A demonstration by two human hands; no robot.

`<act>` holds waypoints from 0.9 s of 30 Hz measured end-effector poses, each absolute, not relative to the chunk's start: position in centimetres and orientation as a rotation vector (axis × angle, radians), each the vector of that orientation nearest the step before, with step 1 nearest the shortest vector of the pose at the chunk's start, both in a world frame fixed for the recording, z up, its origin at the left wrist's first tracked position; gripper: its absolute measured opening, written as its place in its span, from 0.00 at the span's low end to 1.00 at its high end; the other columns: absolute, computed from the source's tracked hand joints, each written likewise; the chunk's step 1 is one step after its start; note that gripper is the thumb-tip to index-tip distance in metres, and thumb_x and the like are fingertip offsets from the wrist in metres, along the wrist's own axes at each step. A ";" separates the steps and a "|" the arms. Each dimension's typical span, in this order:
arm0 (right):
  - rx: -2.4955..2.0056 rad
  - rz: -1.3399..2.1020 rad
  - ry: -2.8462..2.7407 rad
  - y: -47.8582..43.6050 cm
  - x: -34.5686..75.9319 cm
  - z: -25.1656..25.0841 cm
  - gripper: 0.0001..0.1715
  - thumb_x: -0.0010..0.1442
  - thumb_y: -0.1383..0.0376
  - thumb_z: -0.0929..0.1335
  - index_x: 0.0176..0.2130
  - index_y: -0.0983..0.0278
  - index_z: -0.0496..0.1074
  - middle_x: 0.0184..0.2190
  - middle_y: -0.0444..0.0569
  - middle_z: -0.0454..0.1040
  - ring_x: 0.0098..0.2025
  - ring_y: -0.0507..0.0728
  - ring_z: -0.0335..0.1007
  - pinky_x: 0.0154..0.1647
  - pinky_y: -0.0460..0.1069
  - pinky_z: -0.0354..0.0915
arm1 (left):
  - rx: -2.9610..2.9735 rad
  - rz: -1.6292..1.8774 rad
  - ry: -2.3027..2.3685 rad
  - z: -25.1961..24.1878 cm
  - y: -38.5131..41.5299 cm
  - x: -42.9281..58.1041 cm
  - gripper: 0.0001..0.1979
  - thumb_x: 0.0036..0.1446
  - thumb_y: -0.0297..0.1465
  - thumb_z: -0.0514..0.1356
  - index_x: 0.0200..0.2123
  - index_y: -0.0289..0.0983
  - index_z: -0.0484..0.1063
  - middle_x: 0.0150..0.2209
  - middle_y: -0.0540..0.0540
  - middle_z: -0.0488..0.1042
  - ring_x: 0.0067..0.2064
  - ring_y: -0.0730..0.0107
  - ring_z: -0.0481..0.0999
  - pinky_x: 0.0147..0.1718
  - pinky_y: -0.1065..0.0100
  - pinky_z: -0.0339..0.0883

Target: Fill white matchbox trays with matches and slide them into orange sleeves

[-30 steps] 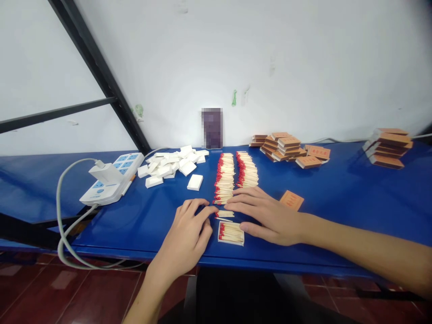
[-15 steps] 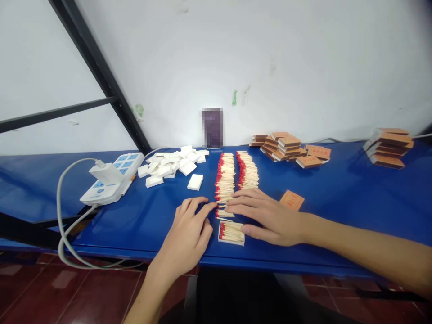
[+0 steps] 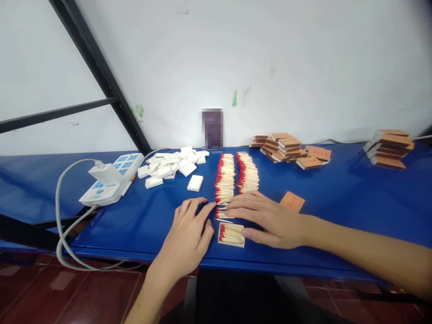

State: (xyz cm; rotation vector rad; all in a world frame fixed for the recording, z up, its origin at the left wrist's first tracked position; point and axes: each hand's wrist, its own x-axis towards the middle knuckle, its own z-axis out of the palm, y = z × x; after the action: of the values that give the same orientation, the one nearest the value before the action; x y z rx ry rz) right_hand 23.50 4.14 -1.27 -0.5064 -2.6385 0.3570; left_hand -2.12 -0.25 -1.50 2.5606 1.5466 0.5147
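Two long rows of red-headed matches, a left row (image 3: 225, 177) and a right row (image 3: 248, 173), lie on the blue table with their heads to the left. My left hand (image 3: 189, 234) rests beside the left row's near end, fingers apart, index fingertip at the match heads. From the other side my right hand (image 3: 266, 220) reaches over the stick ends, fingers stretched out. Its thumb is by the right edge of a white matchbox tray (image 3: 231, 244) filled with matches. An orange matchbox sleeve (image 3: 293, 201) lies beyond my right wrist. My right fingers hide some matches.
White matchbox trays (image 3: 165, 168) are heaped at the back left, one (image 3: 195, 183) apart. Orange matchboxes (image 3: 289, 146) are piled at the back right, with another stack (image 3: 391, 148) farther right. A power strip (image 3: 111, 180) with cables is at the left, near a black metal frame (image 3: 101, 72).
Almost nothing differs. Both hands keep their places at the near end of the left match row, and the whole view has shifted very slightly.
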 end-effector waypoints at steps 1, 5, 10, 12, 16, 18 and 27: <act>-0.522 0.343 -2.639 4.1 23.5 -1.3 0.23 0.72 0.59 0.62 0.62 0.65 0.65 0.60 0.56 0.70 0.63 0.60 0.62 0.66 0.60 0.56 | 2.560 0.514 1.548 -1.5 -0.2 -2.1 0.21 0.70 0.29 0.47 0.62 0.39 0.65 0.61 0.40 0.65 0.61 0.52 0.62 0.58 0.46 0.63; -0.610 0.315 -2.654 4.0 23.5 -1.2 0.25 0.72 0.57 0.62 0.64 0.63 0.64 0.62 0.53 0.68 0.66 0.62 0.57 0.68 0.62 0.53 | 2.547 0.503 1.553 -1.5 -0.2 -2.1 0.20 0.70 0.31 0.47 0.62 0.40 0.65 0.61 0.40 0.65 0.62 0.51 0.61 0.58 0.45 0.63; -0.641 0.326 -2.686 4.0 23.4 -1.1 0.23 0.72 0.57 0.62 0.62 0.63 0.66 0.64 0.52 0.67 0.67 0.62 0.54 0.69 0.62 0.53 | 2.532 0.505 1.583 -1.7 -0.2 -2.1 0.21 0.70 0.32 0.47 0.63 0.42 0.64 0.63 0.40 0.63 0.64 0.50 0.58 0.60 0.44 0.62; -0.647 0.324 -2.687 4.0 23.4 -1.1 0.22 0.72 0.56 0.62 0.59 0.64 0.67 0.63 0.53 0.67 0.67 0.63 0.55 0.69 0.62 0.53 | 2.533 0.503 1.582 -1.7 -0.2 -2.1 0.21 0.70 0.32 0.48 0.63 0.41 0.64 0.62 0.40 0.63 0.64 0.50 0.58 0.60 0.43 0.62; -0.665 0.335 -2.685 3.9 23.4 -0.9 0.19 0.72 0.56 0.62 0.55 0.64 0.68 0.63 0.56 0.67 0.67 0.64 0.55 0.69 0.63 0.53 | 2.528 0.513 1.577 -1.7 -0.2 -2.1 0.20 0.70 0.31 0.47 0.62 0.41 0.65 0.62 0.40 0.64 0.64 0.50 0.59 0.60 0.43 0.62; -0.670 0.350 -2.681 3.9 23.4 -0.8 0.17 0.72 0.57 0.62 0.53 0.64 0.68 0.62 0.56 0.68 0.67 0.64 0.57 0.68 0.63 0.54 | 2.522 0.522 1.574 -1.7 -0.2 -2.1 0.20 0.70 0.31 0.48 0.62 0.41 0.66 0.62 0.40 0.64 0.63 0.50 0.59 0.59 0.43 0.62; -0.674 0.373 -2.658 3.9 23.4 -0.7 0.17 0.71 0.57 0.62 0.53 0.64 0.68 0.61 0.57 0.69 0.67 0.63 0.56 0.68 0.63 0.55 | 2.500 0.569 1.567 -1.7 -0.1 -2.2 0.17 0.69 0.31 0.48 0.57 0.42 0.68 0.60 0.40 0.66 0.62 0.50 0.61 0.57 0.43 0.65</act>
State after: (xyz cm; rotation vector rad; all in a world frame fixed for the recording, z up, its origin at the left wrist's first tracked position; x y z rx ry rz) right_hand 23.42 3.85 -0.74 -0.6736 -2.6583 0.3733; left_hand -2.19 -0.11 -1.69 2.4997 1.5671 0.5689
